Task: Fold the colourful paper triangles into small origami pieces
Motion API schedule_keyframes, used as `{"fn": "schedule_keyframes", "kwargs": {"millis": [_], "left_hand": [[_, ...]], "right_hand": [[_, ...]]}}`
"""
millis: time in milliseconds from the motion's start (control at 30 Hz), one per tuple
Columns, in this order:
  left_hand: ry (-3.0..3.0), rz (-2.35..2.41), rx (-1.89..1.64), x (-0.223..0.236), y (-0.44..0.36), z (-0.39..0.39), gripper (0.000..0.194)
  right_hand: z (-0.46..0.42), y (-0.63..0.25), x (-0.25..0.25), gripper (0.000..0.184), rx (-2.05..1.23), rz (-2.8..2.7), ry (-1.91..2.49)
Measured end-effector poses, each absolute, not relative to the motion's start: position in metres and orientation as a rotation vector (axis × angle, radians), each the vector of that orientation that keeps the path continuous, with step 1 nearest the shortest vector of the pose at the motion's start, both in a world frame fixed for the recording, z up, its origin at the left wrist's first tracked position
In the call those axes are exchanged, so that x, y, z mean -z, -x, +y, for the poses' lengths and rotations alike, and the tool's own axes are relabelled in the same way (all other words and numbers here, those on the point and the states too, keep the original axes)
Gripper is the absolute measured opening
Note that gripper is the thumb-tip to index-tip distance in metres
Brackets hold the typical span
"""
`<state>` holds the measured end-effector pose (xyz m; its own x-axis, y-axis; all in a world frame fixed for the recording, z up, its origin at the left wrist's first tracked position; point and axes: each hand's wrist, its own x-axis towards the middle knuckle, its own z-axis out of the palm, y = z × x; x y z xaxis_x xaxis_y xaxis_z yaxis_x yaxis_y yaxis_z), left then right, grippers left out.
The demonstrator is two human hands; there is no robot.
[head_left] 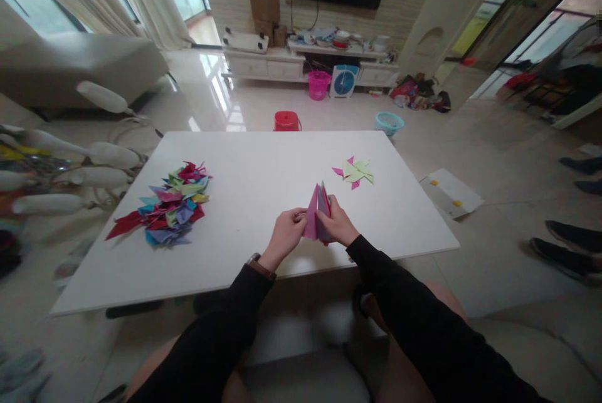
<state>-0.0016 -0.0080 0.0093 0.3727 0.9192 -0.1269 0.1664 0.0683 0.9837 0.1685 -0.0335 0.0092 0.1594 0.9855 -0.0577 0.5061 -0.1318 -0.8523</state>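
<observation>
Left hand (288, 227) and right hand (340, 224), fingers pinching, hold a pink-purple folded paper (311, 215), seemingly unfinished, over the near side of the white table (254, 196); heaped folded pieces (175, 205), judged complete, lie left, green-and-pink pieces (356, 171) right

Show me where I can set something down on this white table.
The white tabletop has a wide bare patch between the origami pile and the left hand, and another between the right hand and the right edge, nearer than the green-and-pink folded papers. Crowded: the pile itself, and around the hands, which hold pink folded paper.
</observation>
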Motion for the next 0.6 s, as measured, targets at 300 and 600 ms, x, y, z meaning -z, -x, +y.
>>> {"fn": "schedule_keyframes", "kwargs": {"millis": [300,600], "left_hand": [[-1.536,1.012,-0.85,-0.018,-0.012,-0.02,0.027],[-1.189,0.983,-0.899,-0.013,-0.005,-0.007,0.03]], "right_hand": [[-0.038,-0.15,-0.012,0.04,-1.417,-1.204,1.431],[-0.031,-0.163,0.003,0.054,-1.129,-1.354,1.465]]}}
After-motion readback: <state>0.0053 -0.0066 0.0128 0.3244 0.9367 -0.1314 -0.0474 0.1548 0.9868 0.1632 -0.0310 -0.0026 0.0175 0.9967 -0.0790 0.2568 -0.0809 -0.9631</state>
